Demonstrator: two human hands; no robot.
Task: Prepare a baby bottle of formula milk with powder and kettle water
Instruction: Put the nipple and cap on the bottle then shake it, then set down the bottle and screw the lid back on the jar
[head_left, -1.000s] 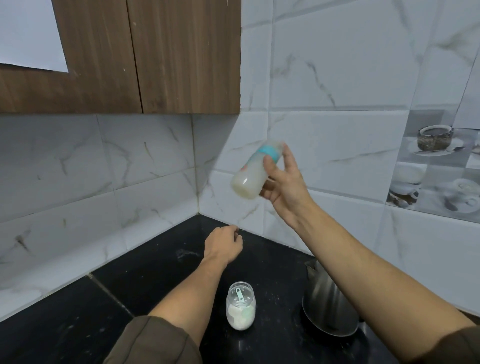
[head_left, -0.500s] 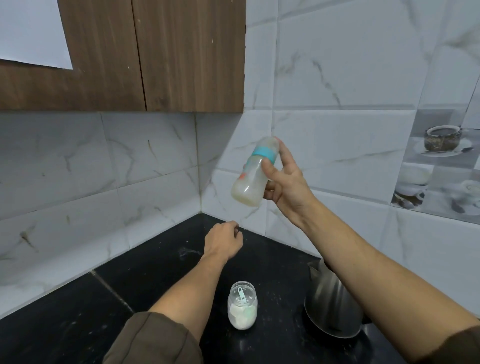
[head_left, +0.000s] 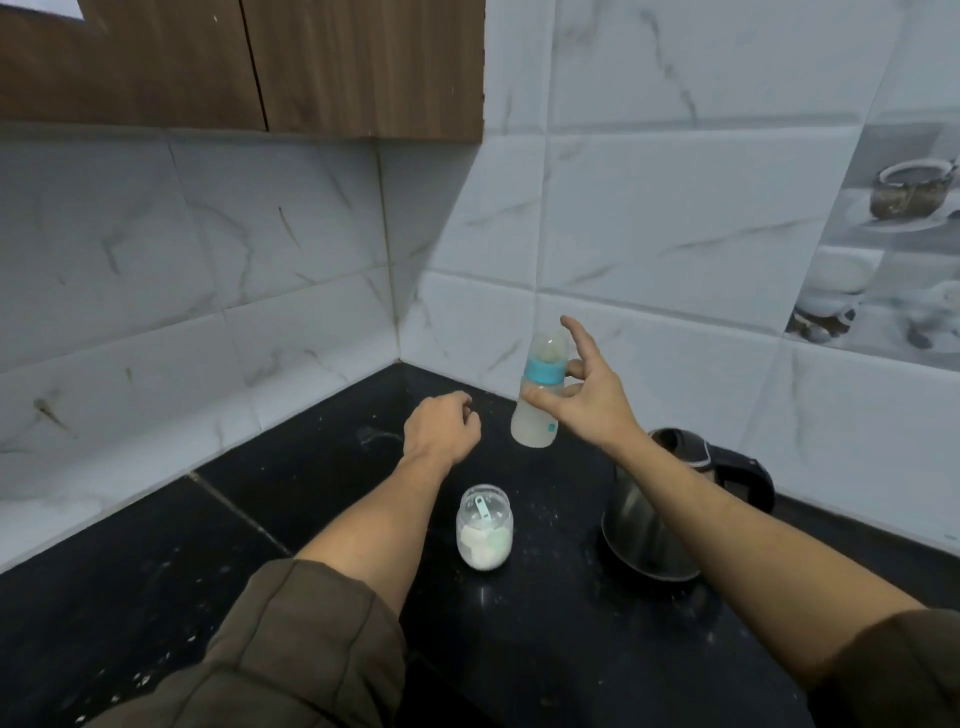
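Milky teal-collared clear baby bottle (head_left: 535, 426): lowered, righted, pinched in right hand (head_left: 589, 402); left hand (head_left: 439, 431) curled, empty; mixing likely done.

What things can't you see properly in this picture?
Head view:
- Kettle: middle hidden by the right forearm; water inside unseen.
- Left hand: palm faces away, contents unknown.
- Baby bottle: markings too small; right hand covers part.
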